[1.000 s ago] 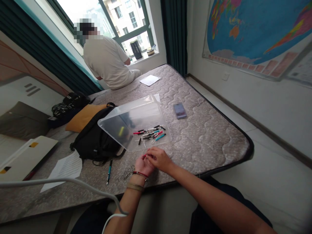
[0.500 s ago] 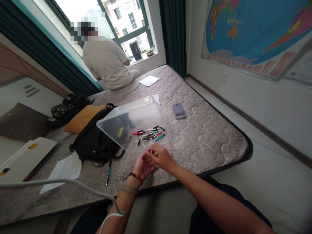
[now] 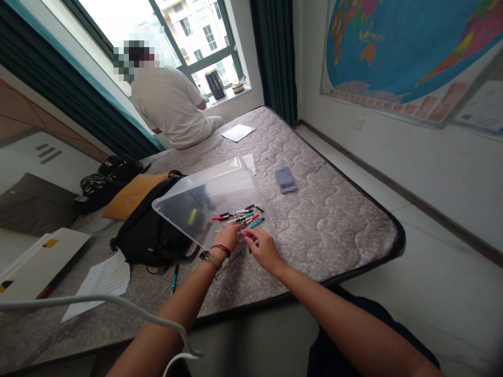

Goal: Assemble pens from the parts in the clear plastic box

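A clear plastic bin (image 3: 204, 184) lies tipped on the mattress with a pile of pens and pen parts (image 3: 239, 213) in it, black, red, white and teal. My left hand (image 3: 229, 237), palm down at the bin's near edge, has its fingers bent together beside the pile; what they pinch is hidden. Close by on the right, my right hand (image 3: 264, 252) pinches a red pen piece (image 3: 248, 234) between thumb and fingers. A dark tip shows below that grip. The fingertips of both hands nearly meet.
A teal pen (image 3: 175, 277) and a printed sheet (image 3: 100, 280) lie to the left. Beside the bin are a black backpack (image 3: 151, 230) and a blurred phone-sized object (image 3: 286, 180). A white cable (image 3: 129, 306) crosses the foreground. A person (image 3: 168, 104) sits by the window.
My left hand has turned from palm up to palm down and moved up toward the pens. My right hand has shifted slightly right and down, with the red piece in its fingers.
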A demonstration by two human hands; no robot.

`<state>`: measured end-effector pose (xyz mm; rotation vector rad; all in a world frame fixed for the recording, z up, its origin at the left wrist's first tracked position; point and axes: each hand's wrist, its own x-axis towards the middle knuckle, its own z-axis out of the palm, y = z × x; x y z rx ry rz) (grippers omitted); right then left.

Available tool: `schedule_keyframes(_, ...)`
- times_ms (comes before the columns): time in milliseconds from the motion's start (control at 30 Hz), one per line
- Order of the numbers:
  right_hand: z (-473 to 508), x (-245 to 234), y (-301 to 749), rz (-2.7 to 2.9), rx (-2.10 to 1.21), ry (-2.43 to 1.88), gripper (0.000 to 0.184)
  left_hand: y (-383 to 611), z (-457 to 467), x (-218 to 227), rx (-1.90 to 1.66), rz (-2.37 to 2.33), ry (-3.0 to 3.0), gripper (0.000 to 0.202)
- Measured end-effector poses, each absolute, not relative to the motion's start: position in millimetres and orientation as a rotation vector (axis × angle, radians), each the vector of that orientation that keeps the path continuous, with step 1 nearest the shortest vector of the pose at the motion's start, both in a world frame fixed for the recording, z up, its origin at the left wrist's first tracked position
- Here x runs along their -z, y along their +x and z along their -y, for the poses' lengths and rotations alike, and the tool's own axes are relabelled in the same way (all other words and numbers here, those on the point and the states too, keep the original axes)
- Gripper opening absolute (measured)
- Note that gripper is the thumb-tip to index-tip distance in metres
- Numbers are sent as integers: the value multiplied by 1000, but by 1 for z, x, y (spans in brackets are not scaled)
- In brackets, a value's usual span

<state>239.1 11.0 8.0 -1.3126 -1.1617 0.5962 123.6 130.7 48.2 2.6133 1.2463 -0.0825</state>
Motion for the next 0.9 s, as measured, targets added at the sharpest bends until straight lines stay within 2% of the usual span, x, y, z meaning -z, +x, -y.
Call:
schedule_keyframes(400, -12, 0, 237, 1204, -646, -1357, 16, 129, -143, -43, 139, -1249, 2568, 8)
schedule_keyframes(667, -15, 3, 237, 1168, -689, -1372, 16, 121, -139, -55, -166, -1321, 2306, 22)
schedule_keyframes(767, -15, 3, 236, 1170, -705, -1351, 17, 118, -123, -60, -415, -1269, 1887, 33)
schedule_keyframes(900, -13, -2, 235, 1217, -707, -1320, 11, 116, -96, -58, -602, -1101, 1374, 34)
